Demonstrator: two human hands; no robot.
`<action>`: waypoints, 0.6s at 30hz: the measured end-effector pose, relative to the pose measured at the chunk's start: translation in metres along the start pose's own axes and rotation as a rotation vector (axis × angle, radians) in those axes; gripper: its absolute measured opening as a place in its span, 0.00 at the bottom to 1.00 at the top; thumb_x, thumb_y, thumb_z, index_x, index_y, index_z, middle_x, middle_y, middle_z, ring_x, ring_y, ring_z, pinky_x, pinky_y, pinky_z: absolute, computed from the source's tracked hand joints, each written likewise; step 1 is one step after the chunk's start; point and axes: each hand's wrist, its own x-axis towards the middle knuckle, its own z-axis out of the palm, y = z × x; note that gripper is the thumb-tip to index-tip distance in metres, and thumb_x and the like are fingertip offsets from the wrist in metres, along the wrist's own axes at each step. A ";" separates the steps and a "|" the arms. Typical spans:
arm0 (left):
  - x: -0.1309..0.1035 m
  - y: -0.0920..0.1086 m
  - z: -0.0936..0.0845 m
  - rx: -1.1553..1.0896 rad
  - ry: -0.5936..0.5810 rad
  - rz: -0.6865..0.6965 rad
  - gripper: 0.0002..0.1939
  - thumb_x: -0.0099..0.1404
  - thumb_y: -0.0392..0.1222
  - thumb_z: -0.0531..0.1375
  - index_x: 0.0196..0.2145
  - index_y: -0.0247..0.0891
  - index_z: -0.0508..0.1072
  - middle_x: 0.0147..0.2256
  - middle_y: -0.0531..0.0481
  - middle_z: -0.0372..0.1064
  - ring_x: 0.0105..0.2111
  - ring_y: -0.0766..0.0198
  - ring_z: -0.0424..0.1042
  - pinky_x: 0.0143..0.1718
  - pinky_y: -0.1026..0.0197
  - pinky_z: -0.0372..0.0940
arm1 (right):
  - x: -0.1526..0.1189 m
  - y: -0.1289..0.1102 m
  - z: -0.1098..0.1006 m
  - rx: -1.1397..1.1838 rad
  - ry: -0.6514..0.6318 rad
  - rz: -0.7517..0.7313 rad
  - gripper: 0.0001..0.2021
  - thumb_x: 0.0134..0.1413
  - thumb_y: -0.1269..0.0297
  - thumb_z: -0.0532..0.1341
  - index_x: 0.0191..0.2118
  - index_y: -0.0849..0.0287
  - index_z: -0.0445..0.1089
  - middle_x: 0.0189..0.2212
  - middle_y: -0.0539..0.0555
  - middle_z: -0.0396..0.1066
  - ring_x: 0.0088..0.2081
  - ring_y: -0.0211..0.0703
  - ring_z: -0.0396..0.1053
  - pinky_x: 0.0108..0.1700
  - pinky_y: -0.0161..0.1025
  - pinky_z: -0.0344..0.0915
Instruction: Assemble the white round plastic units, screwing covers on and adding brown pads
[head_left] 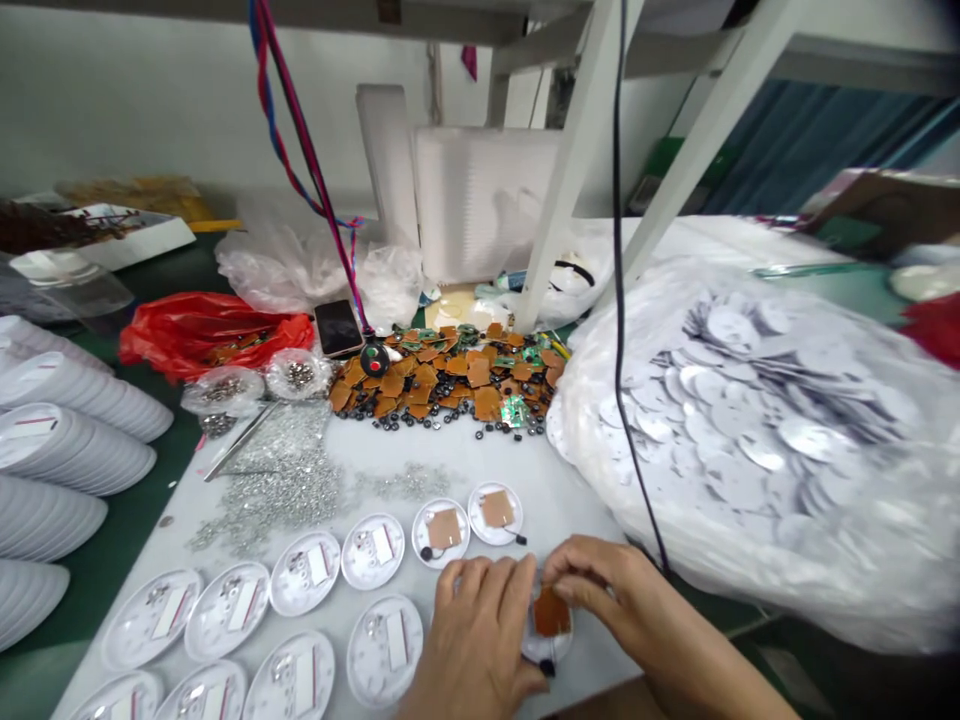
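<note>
At the lower middle, a round white cover (559,643) holds an orange-brown board (552,611) with a small black part (547,666) at its lower edge. My left hand (480,635) rests along the cover's left side, its fingers close together, partly hiding the cover; what it grips is unclear. From the right, my right hand (604,585) reaches over the board's upper right corner with thumb and index finger pinched. Anything between those fingertips is too small to make out. Just above are two white covers with brown boards (444,529) (496,509).
White covers with pale strips (373,552) lie in rows at lower left. Small metal pieces (281,490) and a heap of brown boards (420,385) lie behind. Stacked covers (67,450) stand left. A bag of white discs (742,400) fills the right; a black cable (621,330) hangs down.
</note>
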 end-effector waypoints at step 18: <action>-0.001 -0.002 0.005 0.137 0.062 0.059 0.34 0.61 0.52 0.71 0.59 0.37 0.65 0.52 0.47 0.76 0.48 0.51 0.73 0.53 0.47 0.60 | 0.000 0.007 0.013 -0.043 0.073 -0.045 0.10 0.65 0.73 0.54 0.36 0.57 0.71 0.34 0.50 0.70 0.38 0.39 0.70 0.42 0.36 0.62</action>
